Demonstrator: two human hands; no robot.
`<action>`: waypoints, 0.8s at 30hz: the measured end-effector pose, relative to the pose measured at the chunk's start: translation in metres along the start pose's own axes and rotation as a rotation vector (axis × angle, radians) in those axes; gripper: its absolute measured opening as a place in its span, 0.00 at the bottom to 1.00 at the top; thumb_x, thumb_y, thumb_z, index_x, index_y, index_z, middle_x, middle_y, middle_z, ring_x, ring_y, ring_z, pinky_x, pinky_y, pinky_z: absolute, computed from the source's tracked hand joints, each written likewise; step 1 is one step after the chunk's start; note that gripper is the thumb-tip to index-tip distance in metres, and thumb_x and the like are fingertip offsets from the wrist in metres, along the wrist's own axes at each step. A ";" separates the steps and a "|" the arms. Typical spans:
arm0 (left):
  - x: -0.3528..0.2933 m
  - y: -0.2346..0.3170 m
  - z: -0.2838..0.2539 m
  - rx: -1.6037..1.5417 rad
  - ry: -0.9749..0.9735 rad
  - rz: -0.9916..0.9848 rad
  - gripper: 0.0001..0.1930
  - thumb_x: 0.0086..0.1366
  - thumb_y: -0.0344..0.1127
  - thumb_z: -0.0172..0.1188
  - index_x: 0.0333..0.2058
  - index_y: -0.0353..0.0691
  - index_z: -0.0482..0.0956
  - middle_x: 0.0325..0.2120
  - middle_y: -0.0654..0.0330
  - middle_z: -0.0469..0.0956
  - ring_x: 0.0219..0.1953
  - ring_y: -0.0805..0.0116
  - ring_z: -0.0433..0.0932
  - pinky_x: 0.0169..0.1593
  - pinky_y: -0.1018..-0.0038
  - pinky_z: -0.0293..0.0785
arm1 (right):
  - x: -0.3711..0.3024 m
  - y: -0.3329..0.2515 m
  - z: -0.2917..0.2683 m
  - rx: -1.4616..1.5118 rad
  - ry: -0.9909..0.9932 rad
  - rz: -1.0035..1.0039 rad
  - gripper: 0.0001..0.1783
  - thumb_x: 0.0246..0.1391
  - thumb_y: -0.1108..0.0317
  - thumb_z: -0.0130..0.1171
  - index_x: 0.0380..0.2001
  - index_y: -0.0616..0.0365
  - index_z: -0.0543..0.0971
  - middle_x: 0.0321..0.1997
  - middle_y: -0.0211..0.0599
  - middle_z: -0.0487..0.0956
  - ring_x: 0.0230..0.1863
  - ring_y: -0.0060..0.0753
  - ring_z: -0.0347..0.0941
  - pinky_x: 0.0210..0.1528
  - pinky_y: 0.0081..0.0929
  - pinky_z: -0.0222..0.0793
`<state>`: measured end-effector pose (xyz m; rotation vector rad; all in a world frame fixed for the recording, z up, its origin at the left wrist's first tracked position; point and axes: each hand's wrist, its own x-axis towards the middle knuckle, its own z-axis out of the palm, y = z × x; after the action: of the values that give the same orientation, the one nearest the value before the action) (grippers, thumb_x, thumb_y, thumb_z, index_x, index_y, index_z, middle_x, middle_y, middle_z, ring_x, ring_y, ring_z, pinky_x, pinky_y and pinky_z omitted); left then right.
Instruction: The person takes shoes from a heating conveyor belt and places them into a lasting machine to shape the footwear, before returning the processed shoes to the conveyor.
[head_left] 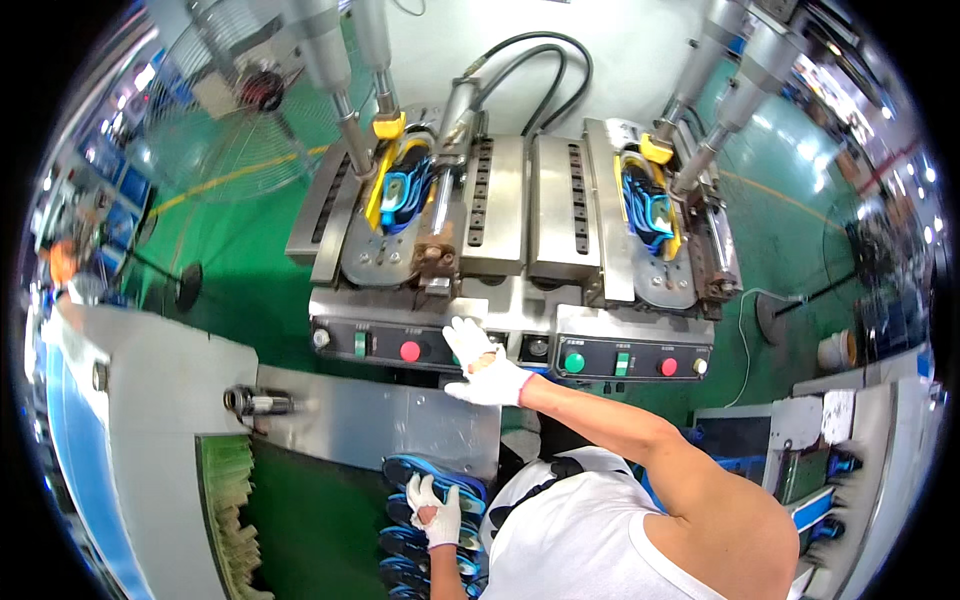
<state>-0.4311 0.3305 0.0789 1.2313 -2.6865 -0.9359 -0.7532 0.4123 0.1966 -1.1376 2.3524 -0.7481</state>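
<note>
My right hand point(488, 372), in a white glove, reaches across to the machine's left control panel point(385, 344). Its fingers are spread over the panel's right end, and nothing shows in them; the hand hides that part of the panel. Lower down, my left hand point(436, 512), gloved too, lies with fingers apart on a stack of blue-and-black shoe parts point(405, 545). Whether they are soles or whole sandals I cannot tell. Above the panels, more blue shoe parts sit between yellow pieces at the machine's left station point(400, 195) and right station point(650, 205).
The right control panel point(630, 362) carries green, red and white buttons. A metal plate point(400, 415) lies before the machine, with a grey machine housing point(160, 385) and green bristly strip point(232, 510) at left. Fans point(262, 90) stand on the green floor behind.
</note>
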 end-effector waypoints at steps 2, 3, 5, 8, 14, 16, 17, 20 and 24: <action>0.000 0.008 0.000 0.040 -0.012 0.018 0.29 0.56 0.41 0.73 0.55 0.38 0.76 0.65 0.45 0.65 0.69 0.44 0.60 0.67 0.46 0.61 | -0.037 0.032 -0.024 0.185 0.237 -0.137 0.54 0.58 0.47 0.64 0.77 0.58 0.50 0.80 0.61 0.48 0.82 0.57 0.40 0.79 0.50 0.42; 0.000 0.004 0.004 0.040 0.010 0.047 0.28 0.57 0.40 0.72 0.54 0.37 0.76 0.64 0.44 0.65 0.68 0.43 0.61 0.67 0.47 0.61 | -0.056 0.040 -0.047 0.196 0.266 -0.081 0.53 0.57 0.49 0.66 0.76 0.61 0.52 0.80 0.60 0.49 0.82 0.58 0.41 0.80 0.45 0.42; 0.000 0.002 0.014 0.055 0.058 0.083 0.26 0.58 0.38 0.71 0.52 0.34 0.77 0.63 0.42 0.65 0.67 0.42 0.61 0.68 0.49 0.59 | -0.105 0.051 -0.103 0.233 0.458 0.096 0.48 0.56 0.56 0.68 0.73 0.66 0.59 0.75 0.60 0.61 0.77 0.52 0.55 0.77 0.40 0.51; 0.003 0.008 0.032 0.053 0.099 0.056 0.25 0.58 0.37 0.70 0.51 0.31 0.77 0.62 0.42 0.66 0.66 0.42 0.62 0.69 0.50 0.59 | -0.150 0.133 -0.144 0.466 0.758 0.267 0.46 0.55 0.64 0.68 0.72 0.69 0.59 0.74 0.55 0.64 0.75 0.46 0.60 0.76 0.38 0.55; -0.013 0.023 0.048 0.022 0.252 -0.120 0.36 0.60 0.36 0.70 0.64 0.29 0.64 0.65 0.40 0.63 0.67 0.42 0.62 0.69 0.52 0.60 | -0.124 0.268 -0.241 0.383 0.890 0.456 0.46 0.55 0.64 0.71 0.70 0.71 0.61 0.69 0.56 0.71 0.69 0.44 0.68 0.69 0.37 0.65; -0.027 0.049 0.048 -0.021 0.309 -0.300 0.39 0.63 0.37 0.69 0.68 0.34 0.59 0.67 0.41 0.62 0.67 0.41 0.63 0.68 0.55 0.62 | -0.100 0.303 -0.266 0.548 0.722 0.433 0.35 0.53 0.59 0.73 0.60 0.66 0.75 0.55 0.43 0.82 0.51 0.33 0.79 0.55 0.31 0.73; -0.038 0.068 0.045 -0.030 0.320 -0.410 0.41 0.63 0.36 0.69 0.69 0.33 0.58 0.67 0.41 0.61 0.67 0.41 0.63 0.68 0.55 0.62 | -0.081 0.330 -0.262 0.646 0.736 0.373 0.32 0.50 0.58 0.74 0.55 0.65 0.79 0.49 0.38 0.84 0.46 0.30 0.79 0.51 0.29 0.74; -0.082 0.051 0.066 -0.072 0.459 -0.404 0.39 0.62 0.30 0.69 0.68 0.31 0.59 0.66 0.43 0.64 0.68 0.48 0.65 0.70 0.59 0.64 | -0.029 0.406 -0.249 0.401 0.657 0.581 0.19 0.45 0.65 0.76 0.39 0.64 0.84 0.37 0.38 0.85 0.35 0.36 0.82 0.40 0.35 0.78; -0.118 0.071 0.080 -0.227 0.557 -0.402 0.37 0.60 0.34 0.71 0.64 0.28 0.65 0.62 0.41 0.67 0.65 0.43 0.68 0.67 0.59 0.67 | -0.045 0.511 -0.312 0.960 0.361 0.649 0.05 0.56 0.76 0.66 0.37 0.60 0.85 0.35 0.33 0.84 0.32 0.30 0.81 0.39 0.28 0.80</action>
<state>-0.4203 0.4893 0.0758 1.7012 -1.8969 -0.7504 -1.2031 0.8034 0.1216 0.1663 1.9523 -1.6172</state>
